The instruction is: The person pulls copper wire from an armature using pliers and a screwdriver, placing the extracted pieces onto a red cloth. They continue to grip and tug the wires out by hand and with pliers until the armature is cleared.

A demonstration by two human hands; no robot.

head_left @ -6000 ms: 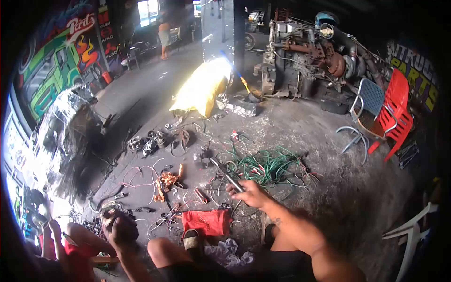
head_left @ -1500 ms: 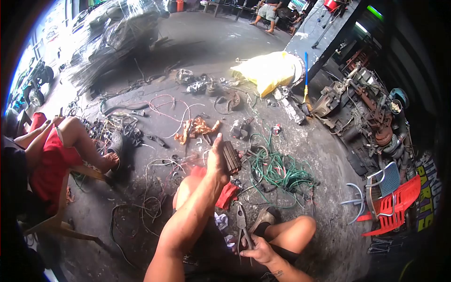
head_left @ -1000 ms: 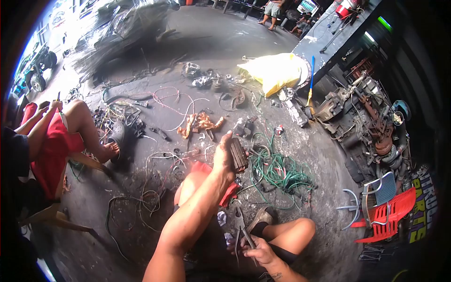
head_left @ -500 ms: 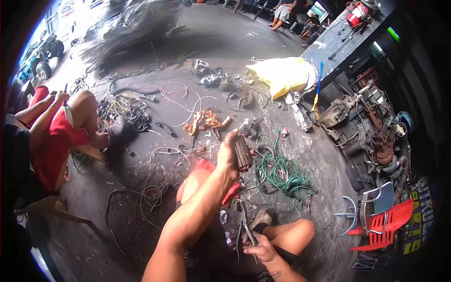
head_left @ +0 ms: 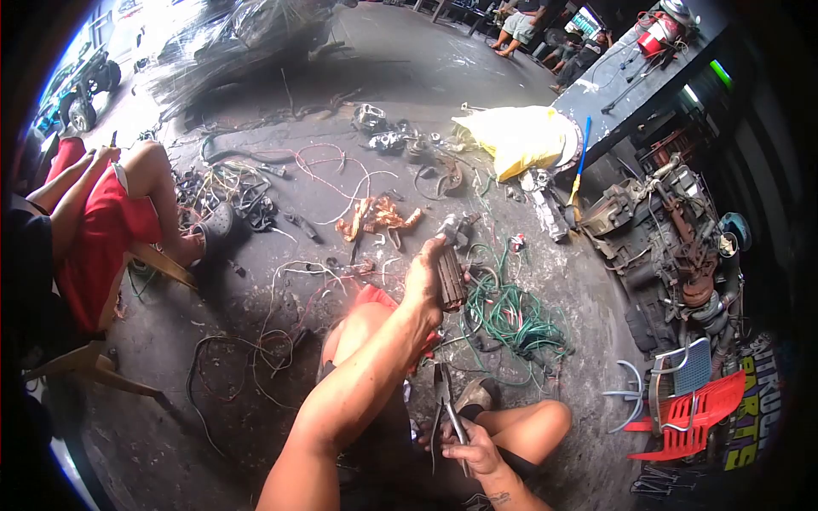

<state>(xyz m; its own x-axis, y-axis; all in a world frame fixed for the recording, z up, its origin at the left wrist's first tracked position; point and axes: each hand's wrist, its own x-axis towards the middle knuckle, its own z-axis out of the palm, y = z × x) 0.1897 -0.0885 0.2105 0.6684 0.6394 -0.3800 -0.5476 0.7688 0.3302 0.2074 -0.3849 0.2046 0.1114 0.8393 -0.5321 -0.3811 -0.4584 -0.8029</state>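
Note:
My left hand [head_left: 423, 277] reaches forward, fingers closed around a brown, grooved metal cylinder that looks like a motor armature [head_left: 452, 281]. The fingers are mostly hidden behind it. Near my lap, my right hand [head_left: 477, 451] grips a pair of pliers [head_left: 442, 393] by the handles, which are spread apart; the jaws point up and away from me. Beyond the armature lies a grey metal part [head_left: 454, 228]. To its right is a tangle of green wire [head_left: 520, 315], and to its left a heap of copper strips [head_left: 379, 217].
Thin wires [head_left: 264, 341] and black cable pieces [head_left: 247, 204] litter the floor. A person in red shorts [head_left: 106, 243] sits at left. A yellow sack [head_left: 515, 140] lies ahead. Rusty engine parts [head_left: 673, 238] and a red chair [head_left: 699, 413] stand at right.
The view has shifted slightly. My left hand still holds the armature, now turned a little more upright. The pliers stay in my right hand, with little change in their spread.

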